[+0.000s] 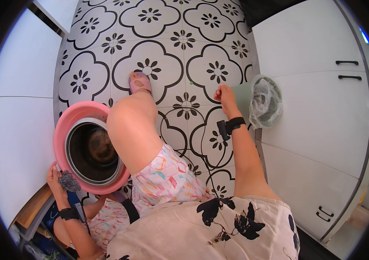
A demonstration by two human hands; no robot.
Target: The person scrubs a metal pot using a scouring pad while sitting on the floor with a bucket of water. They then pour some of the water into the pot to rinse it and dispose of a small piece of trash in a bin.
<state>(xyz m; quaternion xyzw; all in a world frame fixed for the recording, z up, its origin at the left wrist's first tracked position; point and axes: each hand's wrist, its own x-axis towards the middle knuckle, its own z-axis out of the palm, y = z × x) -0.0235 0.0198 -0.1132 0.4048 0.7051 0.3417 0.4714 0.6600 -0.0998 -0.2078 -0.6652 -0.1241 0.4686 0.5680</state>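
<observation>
My left hand (54,177) is at the lower left, beside the rim of a pink plastic basin (61,130), with a grey mesh scouring pad (69,181) against its fingers. In the basin stands a round metal pot (69,156) with a dark inside and a brownish stain on its bottom. My right hand (226,97) hangs over the floor at the right, its fingers curled, near a pale green waste bin (242,97) with a clear plastic liner (262,107). Whether anything is inside the curled fingers cannot be seen. Both wrists wear black straps with small devices.
White cabinets (307,97) with black handles line the right side, and white panels (22,130) the left. A thin black cable (204,136) loops over the patterned tile floor (158,42). A wooden edge and a shelf with bags are at the lower left.
</observation>
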